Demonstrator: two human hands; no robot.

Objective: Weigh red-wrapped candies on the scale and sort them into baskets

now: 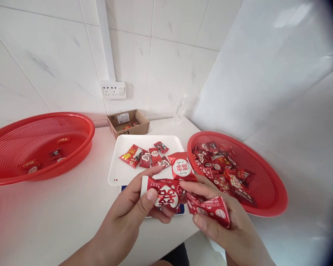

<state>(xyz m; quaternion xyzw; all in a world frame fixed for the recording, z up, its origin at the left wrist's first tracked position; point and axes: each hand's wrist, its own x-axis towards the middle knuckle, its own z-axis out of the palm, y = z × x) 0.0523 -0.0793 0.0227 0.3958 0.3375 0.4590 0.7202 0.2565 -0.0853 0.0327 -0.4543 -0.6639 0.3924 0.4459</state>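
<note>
Left hand (133, 214): thumb on top, fingers curled under, pinched on a red candy packet (166, 194) with a white character print. Its crimped white end sticks out left of the thumb; the underside is covered by the fingers.

Right hand (224, 225): closed around a bunch of red packets (209, 208), forefinger stretched across toward the left hand's packet and touching its right edge. One packet with a round white label (181, 167) stands up above the two hands; can't tell which hand actually grips it, its base is buried behind the fingers. Packet count in the right hand is unclear, they overlap. Both forearms are cut off by the bottom edge.

Directly under the hands: a blue-edged flat thing (180, 211), mostly hidden, can't identify it. Just beyond it, a white tray (119, 173) holds a few loose red packets (145, 155) near its far side.

Right of the hands, a red mesh basket (266, 207) holds a pile of the same packets; its near rim is partly behind the right hand. Far left, a second red mesh basket (80, 125) has only a few packets, blurred, print unreadable; its left side is cut off.

Back by the wall: an open cardboard box (129, 123), contents barely visible; a clear plastic bottle (180, 111), hard to make out against the tile; a wall socket (113, 89).
</note>
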